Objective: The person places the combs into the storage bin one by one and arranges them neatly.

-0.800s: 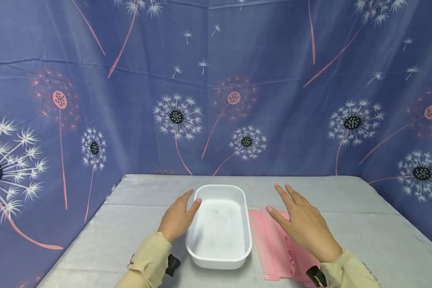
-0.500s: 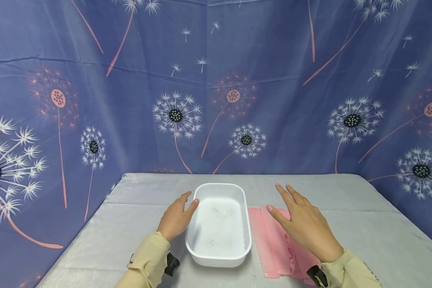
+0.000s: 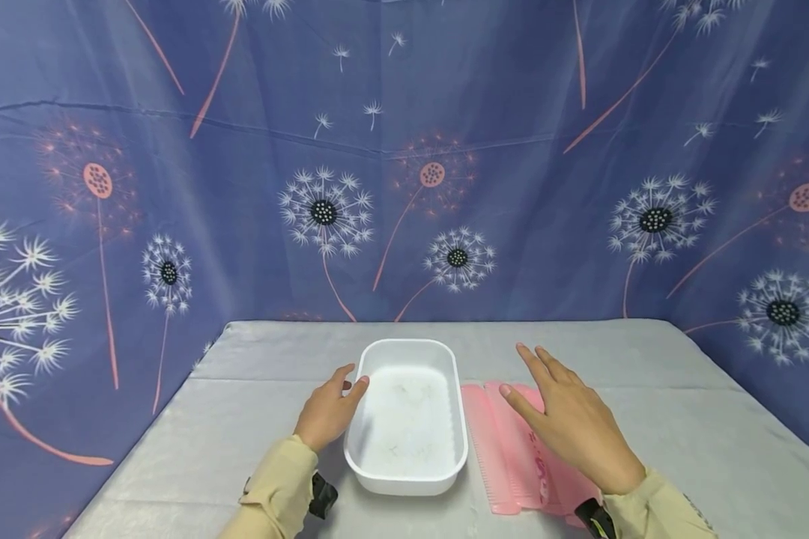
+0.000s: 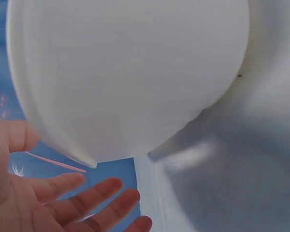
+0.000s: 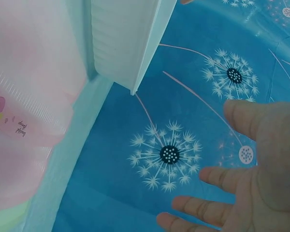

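A white rectangular plastic basin (image 3: 407,427) with rounded corners stands on the table, with a few faint marks on its floor. Beside its left wall is my left hand (image 3: 329,408), fingers loosely spread and thumb close to the rim; the left wrist view shows the palm and fingers holding nothing. To the basin's right lies a flat pink plastic item (image 3: 505,449) with a finely ridged edge and a printed cartoon figure. Over this pink item my right hand (image 3: 573,423) hovers, fingers extended and thumb spread apart, covering part of it. Its palm is bare in the right wrist view.
A light grey cloth (image 3: 243,419) covers the table. Behind it and along both sides hangs a blue curtain (image 3: 546,224) printed with dandelions. Each wrist carries a small black device, such as the left one (image 3: 323,495), below a beige sleeve (image 3: 276,479).
The head view has tilted and shifted slightly, so the curtain and basin sit a little higher and further left. Both hands keep nearly the same pose, and nothing has been picked up.
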`<act>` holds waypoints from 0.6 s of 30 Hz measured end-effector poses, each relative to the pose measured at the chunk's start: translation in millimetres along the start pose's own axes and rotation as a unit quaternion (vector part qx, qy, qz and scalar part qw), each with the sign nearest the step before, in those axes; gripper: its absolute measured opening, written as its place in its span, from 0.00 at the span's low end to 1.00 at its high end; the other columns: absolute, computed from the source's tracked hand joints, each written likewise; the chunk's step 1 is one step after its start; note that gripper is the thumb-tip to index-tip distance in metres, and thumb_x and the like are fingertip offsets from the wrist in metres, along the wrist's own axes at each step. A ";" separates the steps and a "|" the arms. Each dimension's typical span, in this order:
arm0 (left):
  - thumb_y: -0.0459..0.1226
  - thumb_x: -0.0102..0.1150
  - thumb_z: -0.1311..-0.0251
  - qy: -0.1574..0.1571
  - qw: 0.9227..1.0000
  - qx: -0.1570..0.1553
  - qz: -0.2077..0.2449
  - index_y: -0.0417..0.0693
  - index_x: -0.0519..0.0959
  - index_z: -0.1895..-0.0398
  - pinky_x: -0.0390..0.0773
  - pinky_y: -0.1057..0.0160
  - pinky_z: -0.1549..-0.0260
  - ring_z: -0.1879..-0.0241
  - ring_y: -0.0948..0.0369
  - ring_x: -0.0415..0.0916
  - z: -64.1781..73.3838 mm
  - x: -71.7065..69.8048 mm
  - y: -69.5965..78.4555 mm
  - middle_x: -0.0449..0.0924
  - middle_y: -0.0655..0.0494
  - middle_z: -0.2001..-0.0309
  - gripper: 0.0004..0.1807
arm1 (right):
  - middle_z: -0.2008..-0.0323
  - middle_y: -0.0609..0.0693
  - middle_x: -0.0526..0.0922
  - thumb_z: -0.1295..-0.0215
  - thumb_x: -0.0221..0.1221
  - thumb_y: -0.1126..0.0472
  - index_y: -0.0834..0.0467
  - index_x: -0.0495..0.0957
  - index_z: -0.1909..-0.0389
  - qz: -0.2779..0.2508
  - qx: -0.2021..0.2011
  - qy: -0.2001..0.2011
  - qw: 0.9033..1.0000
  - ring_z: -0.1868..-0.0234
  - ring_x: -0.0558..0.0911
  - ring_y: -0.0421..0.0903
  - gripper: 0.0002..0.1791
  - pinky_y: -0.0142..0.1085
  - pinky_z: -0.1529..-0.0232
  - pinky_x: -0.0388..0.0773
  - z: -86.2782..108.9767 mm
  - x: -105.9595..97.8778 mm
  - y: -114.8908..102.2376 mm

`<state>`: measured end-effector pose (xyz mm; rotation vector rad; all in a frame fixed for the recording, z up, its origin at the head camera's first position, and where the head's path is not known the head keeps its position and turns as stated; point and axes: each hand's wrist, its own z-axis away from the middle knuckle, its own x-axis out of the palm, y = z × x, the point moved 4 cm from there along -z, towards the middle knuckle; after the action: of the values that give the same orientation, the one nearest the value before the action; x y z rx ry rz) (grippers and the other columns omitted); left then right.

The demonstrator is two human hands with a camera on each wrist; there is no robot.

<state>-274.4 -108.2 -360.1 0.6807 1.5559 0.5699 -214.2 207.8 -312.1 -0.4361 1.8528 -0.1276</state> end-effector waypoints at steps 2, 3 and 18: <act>0.52 0.47 0.23 0.000 1.000 -0.005 -0.004 0.36 0.66 0.27 0.75 0.38 0.47 0.45 0.38 0.78 -0.2 -0.3 -1.5 0.79 0.34 0.44 0.34 | 0.28 0.71 0.61 0.27 0.50 0.32 0.57 0.59 0.22 0.000 0.001 0.001 1.000 0.33 0.66 0.75 0.44 0.72 0.45 0.66 0.3 -0.4 0.0; 0.52 0.47 0.23 -0.001 1.000 -0.006 -0.005 0.36 0.66 0.28 0.75 0.38 0.47 0.46 0.37 0.78 -0.4 -0.4 -2.2 0.80 0.34 0.45 0.34 | 0.28 0.71 0.61 0.27 0.50 0.32 0.57 0.59 0.22 -0.001 0.001 0.000 1.000 0.33 0.66 0.75 0.44 0.72 0.45 0.66 0.3 -0.4 0.1; 0.50 0.47 0.23 -0.022 0.999 -0.027 -0.001 0.34 0.72 0.33 0.76 0.40 0.48 0.48 0.39 0.79 -2.6 5.6 -14.5 0.81 0.34 0.48 0.30 | 0.28 0.70 0.63 0.27 0.50 0.32 0.56 0.59 0.21 -0.006 0.010 -0.005 1.000 0.34 0.67 0.74 0.44 0.72 0.49 0.68 4.8 2.0 1.1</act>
<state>-278.5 -114.3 -374.1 0.6467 1.4958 0.5895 -210.5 208.8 -315.7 -0.4328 1.8384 -0.1510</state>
